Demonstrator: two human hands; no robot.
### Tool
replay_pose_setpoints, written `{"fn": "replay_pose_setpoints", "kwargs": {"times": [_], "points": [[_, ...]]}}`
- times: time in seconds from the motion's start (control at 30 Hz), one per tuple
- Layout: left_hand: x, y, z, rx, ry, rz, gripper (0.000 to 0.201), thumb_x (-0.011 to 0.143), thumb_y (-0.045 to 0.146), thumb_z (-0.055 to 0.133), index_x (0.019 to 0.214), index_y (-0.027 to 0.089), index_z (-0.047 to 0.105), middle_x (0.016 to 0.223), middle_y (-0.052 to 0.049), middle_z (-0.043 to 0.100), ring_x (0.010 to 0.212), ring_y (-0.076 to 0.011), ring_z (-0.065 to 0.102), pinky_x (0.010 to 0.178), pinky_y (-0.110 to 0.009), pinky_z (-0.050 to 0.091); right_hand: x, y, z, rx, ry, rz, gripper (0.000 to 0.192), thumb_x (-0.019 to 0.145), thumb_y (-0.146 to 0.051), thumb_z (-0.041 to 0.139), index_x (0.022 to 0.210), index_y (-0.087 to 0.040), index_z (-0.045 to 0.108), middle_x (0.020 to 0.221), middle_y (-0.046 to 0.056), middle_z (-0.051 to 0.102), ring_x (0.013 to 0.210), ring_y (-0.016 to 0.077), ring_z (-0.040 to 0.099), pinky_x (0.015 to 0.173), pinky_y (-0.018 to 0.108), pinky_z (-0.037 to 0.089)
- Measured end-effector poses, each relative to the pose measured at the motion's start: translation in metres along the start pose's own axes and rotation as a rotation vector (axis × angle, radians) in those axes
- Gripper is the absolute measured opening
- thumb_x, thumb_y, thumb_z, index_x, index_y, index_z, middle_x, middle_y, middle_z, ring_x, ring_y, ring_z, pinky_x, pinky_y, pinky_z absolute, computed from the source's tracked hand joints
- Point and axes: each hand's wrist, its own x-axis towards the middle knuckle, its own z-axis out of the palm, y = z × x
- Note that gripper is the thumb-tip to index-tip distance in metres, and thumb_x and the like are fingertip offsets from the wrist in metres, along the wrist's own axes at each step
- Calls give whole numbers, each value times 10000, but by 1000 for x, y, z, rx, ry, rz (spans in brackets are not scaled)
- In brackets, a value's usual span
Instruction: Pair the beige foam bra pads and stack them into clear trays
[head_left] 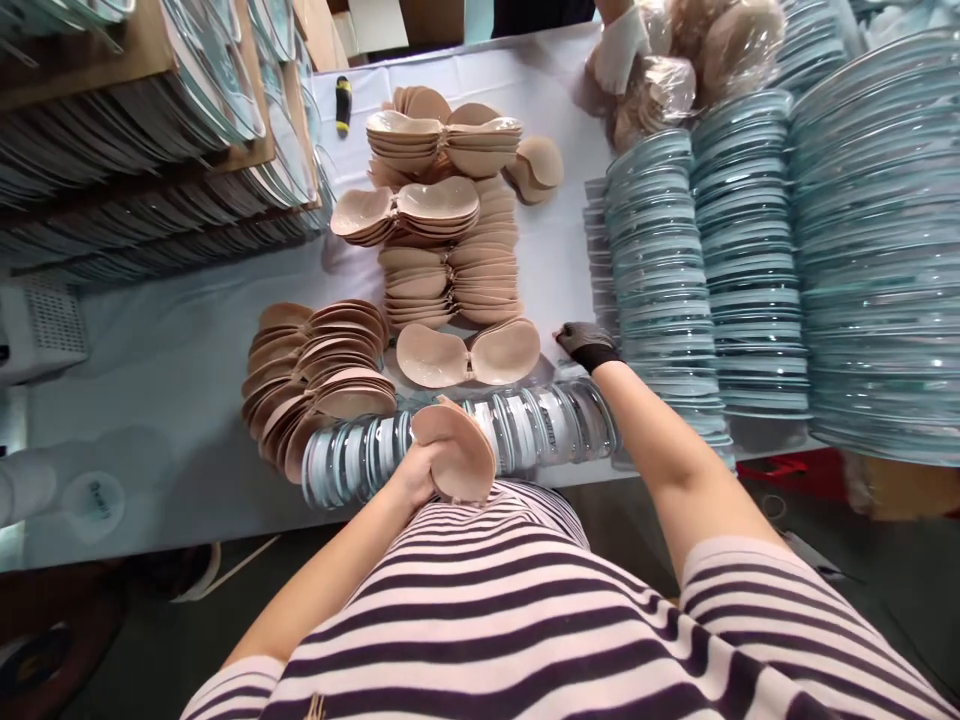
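At the near edge of the white-covered packing table (187, 370), you are clutching a folded beige foam bra cup pair (457, 450) in your bare left hand (416, 470), fingers wrapped round its lower edge and pressed together so the two cups are standing upright against your striped shirt, probably to keep them mated. Your right hand (589, 343), wearing a dark glove, is reaching forward to the foot of the tall stacks of clear bluish plastic trays (660, 270); its fingers are lying on the cloth just beside the lowest trays, and whether they are spread or pinching anything cannot be told from this angle. Between your two hands, a row of clear plastic trays lying on edge (465, 440) is curving along the table's rim, touching the cup pair you are holding, seemingly kept close for easy picking. Just beyond it, a single open beige cup pair (469, 355) is lying flat, hollows up, with piled beige cups (319, 375) to its left and taller heaps (446, 230) behind. Farther back, a black and yellow utility knife (343, 104) is resting on the cloth, and another person's white-gloved hand (621, 45) is handling bagged cups (667, 85).
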Motion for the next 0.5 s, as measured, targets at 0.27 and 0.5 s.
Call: {"fn": "replay_pose_setpoints", "kwargs": {"times": [0.27,0.5], "points": [[11,31,34,202,-396,263,574,629,226,814,1193,196,709,1105,-64,751,1105,-291,654,988,-374,495,-118,-46,0,1083,33,-395,420,814,-578,633,841,-164,699,825,35,710,790,214,635,711,305,504],[0,38,53,644,-462,537,193,674,215,756,859,202,811,941,-75,762,930,-273,672,945,-375,495,-142,-87,56,1465,-137,-160,437,842,-566,551,1013,-178,657,866,99,736,805,262,681,739,392,570]]}}
